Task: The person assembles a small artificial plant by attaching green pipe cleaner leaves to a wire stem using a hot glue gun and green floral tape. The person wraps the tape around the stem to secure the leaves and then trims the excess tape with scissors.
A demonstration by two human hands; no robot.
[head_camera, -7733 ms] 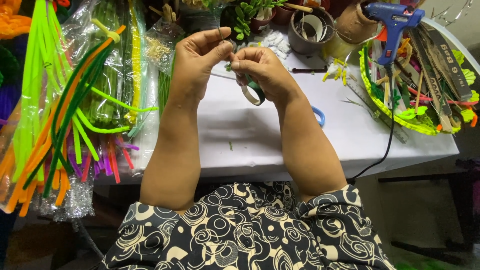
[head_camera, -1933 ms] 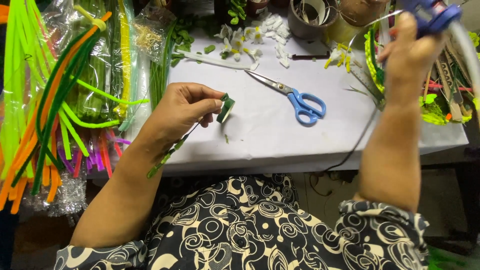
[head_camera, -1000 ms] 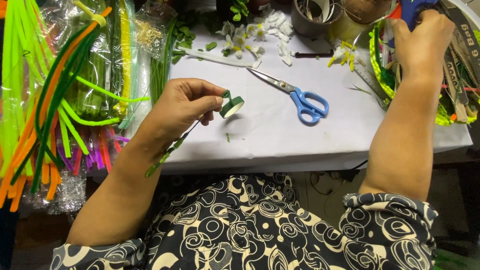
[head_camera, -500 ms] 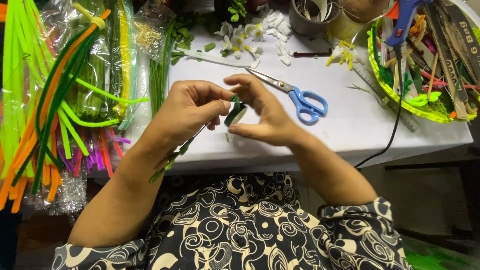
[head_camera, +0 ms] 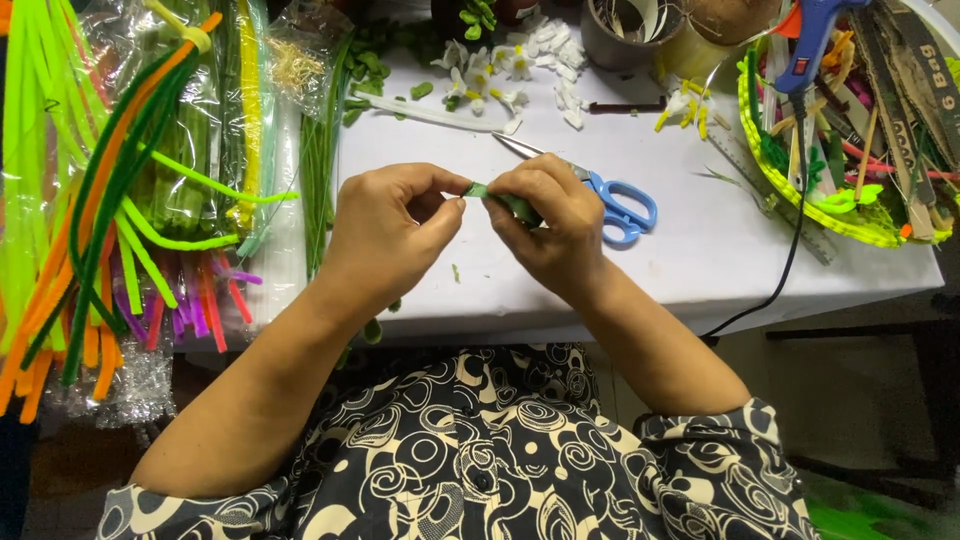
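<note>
From the head camera, both hands meet above the front edge of the white table point(head_camera: 640, 270). The left hand point(head_camera: 385, 235) pinches, thumb against forefinger, the end of a narrow green tape strip point(head_camera: 478, 190), and the right hand point(head_camera: 550, 225) has its fingers curled and pressed around the rest of the green tape, which disappears into its grip; how much lies hidden there I cannot tell. The tape spans the small gap between the two hands, held in the air just above the table and not resting on it. By my judgement the wrapping work is at an early or middle stage: only a short stretch is drawn out, and no finished stem or flower shows in the hands. The blue-handled scissors point(head_camera: 610, 200) lie untouched just behind the right hand, white petals point(head_camera: 520, 65) are scattered near the back edge, and bundles of coloured pipe cleaners point(head_camera: 110, 210) cover the left side.
</note>
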